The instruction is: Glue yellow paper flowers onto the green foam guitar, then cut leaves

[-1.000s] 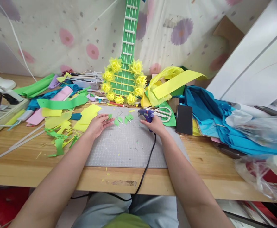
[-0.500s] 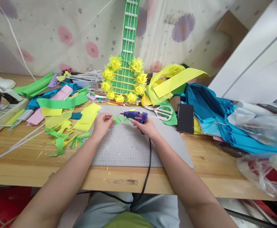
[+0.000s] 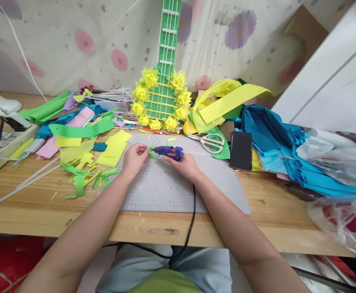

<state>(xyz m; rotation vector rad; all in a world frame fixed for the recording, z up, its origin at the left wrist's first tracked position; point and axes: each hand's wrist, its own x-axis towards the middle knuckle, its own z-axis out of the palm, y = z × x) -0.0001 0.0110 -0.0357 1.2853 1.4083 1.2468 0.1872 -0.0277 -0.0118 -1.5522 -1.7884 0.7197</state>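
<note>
My right hand [image 3: 185, 165] is wrapped round a purple-blue glue gun [image 3: 171, 152], its nozzle pointing left at the fingertips of my left hand [image 3: 134, 160]. Those left fingertips pinch a small green paper piece [image 3: 152, 154], partly hidden by the nozzle. Both hands are over the grey cutting mat [image 3: 165, 195]. A black cord [image 3: 193, 211] runs from the glue gun down over the table's front edge. Behind the mat stands a green guitar-shaped piece [image 3: 162, 97] with yellow paper flowers [image 3: 178, 80] around its body and white strings.
Yellow and green paper scraps [image 3: 81, 158] lie left of the mat. White-handled scissors [image 3: 212, 142] and a black phone [image 3: 241, 150] lie at its right back. Blue paper [image 3: 266, 130] and a plastic bag [image 3: 339, 219] are farther right. A power strip [image 3: 7, 150] is at the left edge.
The glue gun has moved left, so its nozzle now reaches the green piece at my left fingertips. The view has shifted slightly.
</note>
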